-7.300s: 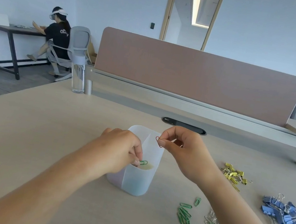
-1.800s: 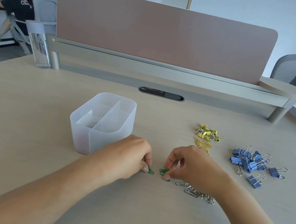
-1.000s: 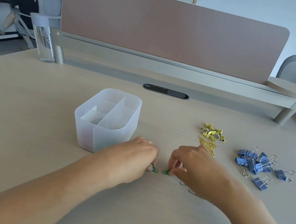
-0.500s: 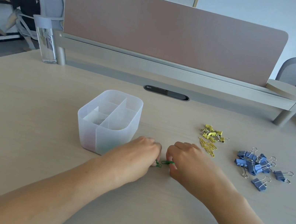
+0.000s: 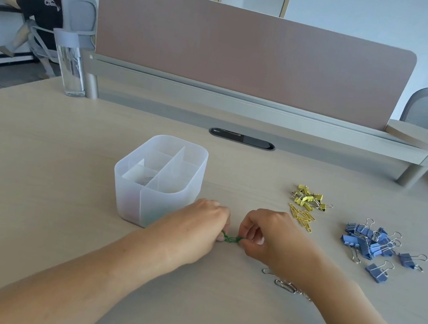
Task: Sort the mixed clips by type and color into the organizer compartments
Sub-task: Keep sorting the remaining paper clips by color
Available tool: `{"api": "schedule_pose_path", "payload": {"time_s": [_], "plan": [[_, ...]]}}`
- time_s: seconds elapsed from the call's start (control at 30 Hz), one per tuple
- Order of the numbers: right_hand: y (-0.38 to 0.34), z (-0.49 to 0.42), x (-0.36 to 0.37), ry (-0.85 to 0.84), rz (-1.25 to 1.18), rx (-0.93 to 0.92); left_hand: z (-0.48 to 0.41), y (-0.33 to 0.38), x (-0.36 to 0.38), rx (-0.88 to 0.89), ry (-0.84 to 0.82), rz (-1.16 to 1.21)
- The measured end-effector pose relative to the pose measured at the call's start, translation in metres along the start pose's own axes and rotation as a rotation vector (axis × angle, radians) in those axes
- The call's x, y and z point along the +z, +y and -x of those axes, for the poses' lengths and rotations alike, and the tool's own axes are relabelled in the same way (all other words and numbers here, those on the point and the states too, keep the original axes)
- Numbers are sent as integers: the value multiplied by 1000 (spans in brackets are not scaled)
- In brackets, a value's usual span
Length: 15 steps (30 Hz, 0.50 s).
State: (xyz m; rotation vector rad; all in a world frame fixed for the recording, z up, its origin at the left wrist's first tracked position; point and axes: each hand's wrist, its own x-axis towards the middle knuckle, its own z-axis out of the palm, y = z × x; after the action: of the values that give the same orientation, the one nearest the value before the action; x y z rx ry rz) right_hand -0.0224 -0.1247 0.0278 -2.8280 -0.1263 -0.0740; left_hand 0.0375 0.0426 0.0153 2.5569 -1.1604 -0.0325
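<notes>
Left hand (image 5: 197, 226) and right hand (image 5: 270, 240) came away from the organizer (image 5: 145, 201), where one had held a green clip and the other a red clip, and dropped to the desk on its near-edge side. The red clip was gone from the right fingers. The green scatter toward the near edge no longer lay loose. The gap between the hands closed. Both ended pinching one bunch of green paper clips (image 5: 231, 239) between them.

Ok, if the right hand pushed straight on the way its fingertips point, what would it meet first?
Probably the left hand: the right hand points straight at it, with only the green clips both pinch between them.
</notes>
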Motion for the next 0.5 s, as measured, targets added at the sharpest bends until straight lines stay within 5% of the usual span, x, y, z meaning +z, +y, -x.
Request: {"api": "schedule_pose_path", "payload": {"time_s": [0.5], "plan": [[11,6,-2,-111,-91,123,3,5,1,-53,11,29]]}}
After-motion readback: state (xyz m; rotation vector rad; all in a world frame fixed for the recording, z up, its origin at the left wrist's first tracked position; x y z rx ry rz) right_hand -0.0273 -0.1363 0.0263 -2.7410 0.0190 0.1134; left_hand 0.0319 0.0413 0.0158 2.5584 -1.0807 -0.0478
